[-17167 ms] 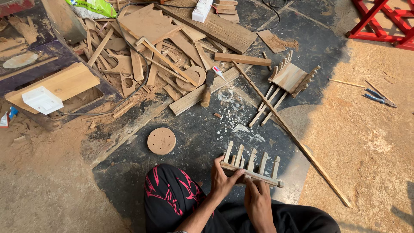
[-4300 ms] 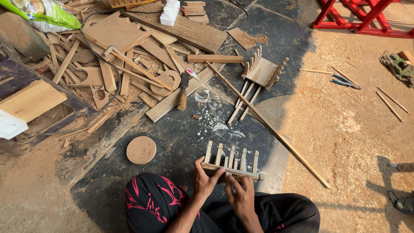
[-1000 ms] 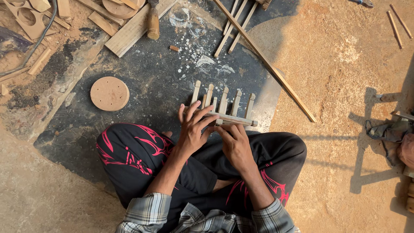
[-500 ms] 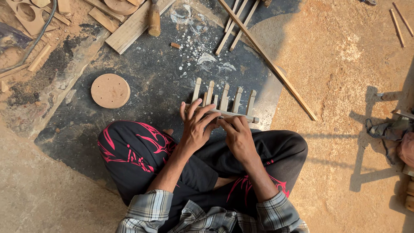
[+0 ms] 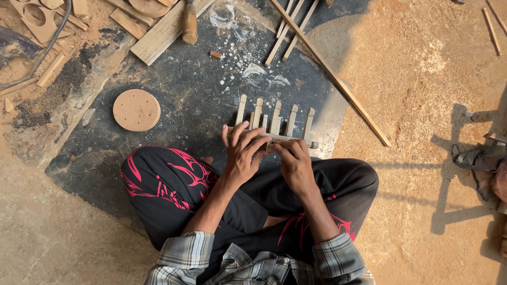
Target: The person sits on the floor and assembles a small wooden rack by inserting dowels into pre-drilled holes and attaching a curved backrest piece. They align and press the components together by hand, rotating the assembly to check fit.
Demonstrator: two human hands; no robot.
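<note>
You see pale, unpainted wood in the slatted rack [image 5: 274, 124] that your left hand [image 5: 242, 155] and right hand [image 5: 293, 162] grip. Your trousers [image 5: 174, 182] are black with a red tribal pattern; your shirt sleeves [image 5: 338, 261] are a grey-and-white plaid. The mat [image 5: 195, 100] beneath is dark charcoal, flecked white on its far side. To the left a round disc [image 5: 136, 110] is light brown with small dark holes. The ground [image 5: 433, 79] on the right is sandy orange-tan. The long stick [image 5: 332, 74] and the far-left plank [image 5: 163, 31] are plain tan wood.
</note>
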